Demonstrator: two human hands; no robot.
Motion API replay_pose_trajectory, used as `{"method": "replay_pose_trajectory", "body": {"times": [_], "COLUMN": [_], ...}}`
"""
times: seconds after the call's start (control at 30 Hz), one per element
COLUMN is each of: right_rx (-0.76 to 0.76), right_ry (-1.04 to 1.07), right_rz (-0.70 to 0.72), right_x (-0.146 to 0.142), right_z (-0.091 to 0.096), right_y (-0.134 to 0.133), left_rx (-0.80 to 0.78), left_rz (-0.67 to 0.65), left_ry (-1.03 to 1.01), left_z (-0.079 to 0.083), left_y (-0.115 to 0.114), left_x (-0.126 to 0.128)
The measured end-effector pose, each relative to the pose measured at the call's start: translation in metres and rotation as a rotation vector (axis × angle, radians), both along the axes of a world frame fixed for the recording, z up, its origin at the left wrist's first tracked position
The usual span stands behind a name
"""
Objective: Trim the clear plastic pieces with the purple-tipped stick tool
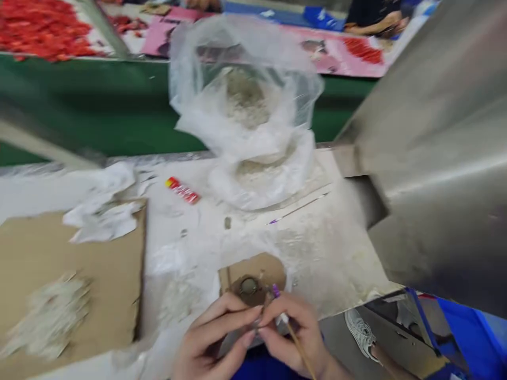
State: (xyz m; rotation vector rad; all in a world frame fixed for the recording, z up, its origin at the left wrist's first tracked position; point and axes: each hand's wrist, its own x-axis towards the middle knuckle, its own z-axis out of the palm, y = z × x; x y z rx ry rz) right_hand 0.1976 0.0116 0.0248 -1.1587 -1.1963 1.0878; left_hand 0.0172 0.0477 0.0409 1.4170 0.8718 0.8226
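Note:
My left hand and my right hand meet low in the view, fingertips together. Between them they pinch a small grey object, partly hidden by the fingers. My right hand also holds a thin wooden-handled brush with a purple mark near its tip. Just beyond my fingers, a rounded cardboard piece carries a dark round item. A clear plastic bag of white powdery material stands farther off.
A cardboard sheet with a pile of white fibres lies on the left, near crumpled white tissue and a red tube. A steel hood looms right. A co-worker's arm rests beyond a green-edged table.

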Motion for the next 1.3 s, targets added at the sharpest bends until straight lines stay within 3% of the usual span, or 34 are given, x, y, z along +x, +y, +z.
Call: {"method": "replay_pose_trajectory", "body": {"times": [0.17, 0.33, 0.67, 0.97, 1.3], "right_rx": [-0.068, -0.035, -0.077, -0.101, -0.115], "right_ry": [0.020, 0.031, 0.175, 0.309, 0.296], "right_rz": [0.078, 0.107, 0.138, 0.156, 0.133], "right_x": [0.011, 0.008, 0.004, -0.003, -0.009], "right_z": [0.007, 0.004, -0.001, -0.004, -0.004], "right_y": [0.006, 0.011, 0.016, 0.017, 0.017], "left_rx": [-0.012, -0.080, -0.135, -0.073, 0.021], "left_rz": [0.028, 0.044, -0.010, -0.024, -0.044], "left_ry": [-0.085, -0.121, -0.127, -0.090, -0.074], "left_z": [0.003, 0.001, 0.003, 0.003, 0.001], "left_y": [0.013, 0.011, 0.018, 0.020, 0.020], "left_x": [0.007, 0.006, 0.000, -0.004, -0.008]}}
